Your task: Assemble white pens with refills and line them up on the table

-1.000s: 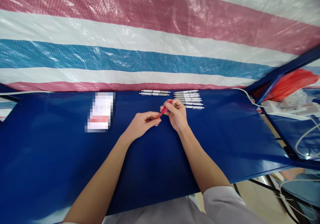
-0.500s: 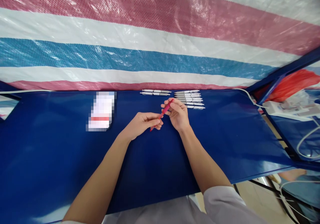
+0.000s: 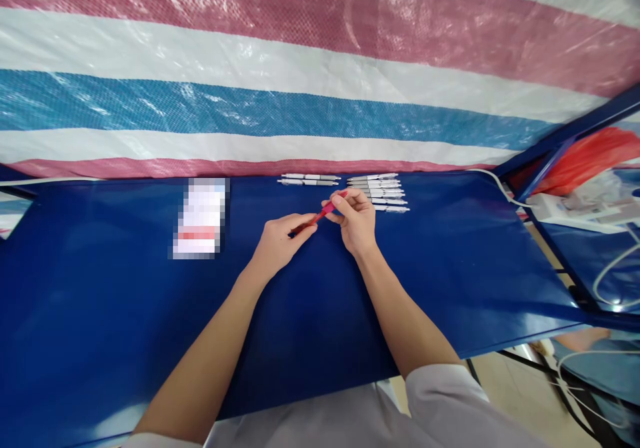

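A red pen (image 3: 327,209) is held slantwise above the blue table (image 3: 310,328), between both hands. My left hand (image 3: 283,241) is closed on its lower end, thumb and fingers pinching it. At the upper end, my right hand (image 3: 357,221) grips the pen with thumb and fingertips. Just behind my right hand lies a row of several white and grey pens (image 3: 377,185). Two more such pens (image 3: 310,180) rest to the left of that row, near the table's back edge.
A pixelated phone-like rectangle (image 3: 200,218) lies on the left of the table. Striped plastic sheeting (image 3: 280,115) hangs behind. To the right are a blue metal frame (image 3: 545,161), a red plastic bag (image 3: 595,158), a white power strip (image 3: 575,211) and cables.
The red pen now lies flatter, with its lower end tucked into my left hand. My left hand has turned and risen slightly; my right fingers have curled further over the upper end.
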`<control>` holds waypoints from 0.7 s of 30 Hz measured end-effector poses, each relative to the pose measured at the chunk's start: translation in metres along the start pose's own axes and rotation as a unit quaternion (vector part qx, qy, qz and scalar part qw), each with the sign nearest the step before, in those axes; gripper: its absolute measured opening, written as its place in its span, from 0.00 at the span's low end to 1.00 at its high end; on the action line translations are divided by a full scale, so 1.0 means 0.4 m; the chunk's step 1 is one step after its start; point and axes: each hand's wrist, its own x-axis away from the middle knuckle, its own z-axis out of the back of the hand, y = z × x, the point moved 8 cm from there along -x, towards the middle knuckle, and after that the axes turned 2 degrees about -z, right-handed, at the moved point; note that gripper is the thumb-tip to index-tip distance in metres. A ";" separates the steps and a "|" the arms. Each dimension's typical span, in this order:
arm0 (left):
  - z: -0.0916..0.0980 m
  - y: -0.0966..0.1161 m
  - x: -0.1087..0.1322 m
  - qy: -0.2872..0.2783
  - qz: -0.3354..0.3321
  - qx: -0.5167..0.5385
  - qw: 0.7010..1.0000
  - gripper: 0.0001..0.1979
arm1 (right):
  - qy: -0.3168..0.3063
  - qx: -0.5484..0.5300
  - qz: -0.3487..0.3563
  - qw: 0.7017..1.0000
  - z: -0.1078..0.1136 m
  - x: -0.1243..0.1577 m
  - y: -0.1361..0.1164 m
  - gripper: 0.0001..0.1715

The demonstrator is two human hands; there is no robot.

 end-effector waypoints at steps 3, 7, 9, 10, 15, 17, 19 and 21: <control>-0.007 -0.019 0.000 -0.026 0.040 0.036 0.998 0.16 | -0.008 0.004 0.005 1.000 -0.003 0.000 -0.001 0.16; -0.016 -0.033 0.006 -0.086 0.102 0.098 0.986 0.16 | -0.038 -0.001 0.004 0.999 -0.008 -0.001 0.000 0.17; -0.020 -0.031 0.010 -0.108 0.127 0.136 0.977 0.15 | -0.054 -0.005 0.003 0.999 -0.011 -0.001 -0.001 0.15; -0.024 -0.030 0.014 -0.121 0.142 0.159 0.970 0.15 | -0.064 -0.008 0.003 0.998 -0.013 0.000 -0.002 0.14; -0.049 -0.019 0.034 -0.178 0.197 0.267 0.927 0.15 | -0.120 -0.035 -0.019 0.992 -0.031 0.012 0.002 0.11; -0.056 -0.015 0.039 -0.192 0.202 0.287 0.916 0.15 | -0.131 -0.046 -0.034 0.990 -0.034 0.017 0.007 0.11; -0.058 -0.013 0.040 -0.197 0.198 0.283 0.918 0.15 | -0.130 -0.050 -0.043 0.989 -0.033 0.017 0.012 0.12; -0.054 -0.013 0.035 -0.188 0.185 0.257 0.930 0.15 | -0.118 -0.046 -0.046 0.991 -0.028 0.015 0.016 0.14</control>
